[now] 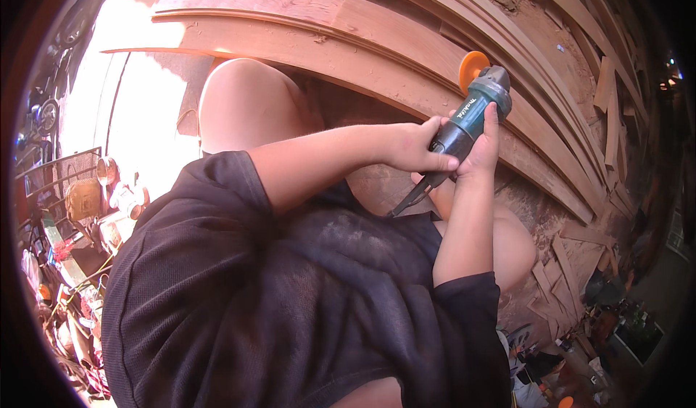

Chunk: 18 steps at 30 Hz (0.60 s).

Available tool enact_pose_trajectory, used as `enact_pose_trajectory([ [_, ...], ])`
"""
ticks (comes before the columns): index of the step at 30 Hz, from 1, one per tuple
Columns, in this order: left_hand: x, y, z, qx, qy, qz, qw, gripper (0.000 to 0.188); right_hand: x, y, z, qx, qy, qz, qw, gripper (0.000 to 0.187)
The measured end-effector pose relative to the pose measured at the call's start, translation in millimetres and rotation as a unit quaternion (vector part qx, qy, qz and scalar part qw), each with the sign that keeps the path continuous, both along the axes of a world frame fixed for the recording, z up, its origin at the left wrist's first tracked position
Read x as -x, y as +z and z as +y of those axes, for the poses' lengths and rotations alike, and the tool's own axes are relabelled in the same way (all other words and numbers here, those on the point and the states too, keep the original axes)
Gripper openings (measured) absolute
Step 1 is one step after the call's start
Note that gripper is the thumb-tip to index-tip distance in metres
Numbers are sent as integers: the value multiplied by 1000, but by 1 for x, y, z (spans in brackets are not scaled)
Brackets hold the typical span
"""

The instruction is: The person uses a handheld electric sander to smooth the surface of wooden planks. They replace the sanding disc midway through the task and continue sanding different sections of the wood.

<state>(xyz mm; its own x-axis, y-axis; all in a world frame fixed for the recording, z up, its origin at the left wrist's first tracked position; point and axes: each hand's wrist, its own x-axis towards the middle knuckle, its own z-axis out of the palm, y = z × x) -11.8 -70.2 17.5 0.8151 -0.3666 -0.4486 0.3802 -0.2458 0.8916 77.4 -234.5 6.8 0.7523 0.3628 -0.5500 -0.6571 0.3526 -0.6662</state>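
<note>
Both hands are on a teal and black angle grinder (471, 118), which points up and to the right over the boards. An orange disc (470, 67) sits at its head, on the left side. My left hand (420, 145) is closed round the black rear part, its thumb lying across the body. From the right, my right hand (482, 149) cups the grinder, its thumb stretched up along the casing. A dark cord (413, 196) hangs from the tool's back end toward my lap. Most fingertips are hidden behind the grinder.
Long wooden planks (283, 34) lie stacked in front of my knees. Wood offcuts (565, 277) and dust cover the ground at the right. Cluttered containers and tools (83, 198) stand at the left. A small bright blue-white bit (560, 47) lies among the boards.
</note>
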Motion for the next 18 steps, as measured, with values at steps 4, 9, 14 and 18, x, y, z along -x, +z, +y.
enact_pose_trajectory([
  [4, 29, -31, -12, -7, 15, -90, 996, 79, -22, -22, -11, 28, 5, -25, 999, 62],
  [9, 17, -64, 5, -8, -2, -148, 989, 51, -38, -35, 6, 100, 31, -11, 994, 61],
  [14, 11, -74, -6, 14, 78, -29, 996, 51, -62, -51, 28, 163, 88, 9, 983, 59],
  [18, 17, -48, -1, 58, 236, 107, 964, 55, -62, -62, 65, 181, 115, -22, 976, 56],
])
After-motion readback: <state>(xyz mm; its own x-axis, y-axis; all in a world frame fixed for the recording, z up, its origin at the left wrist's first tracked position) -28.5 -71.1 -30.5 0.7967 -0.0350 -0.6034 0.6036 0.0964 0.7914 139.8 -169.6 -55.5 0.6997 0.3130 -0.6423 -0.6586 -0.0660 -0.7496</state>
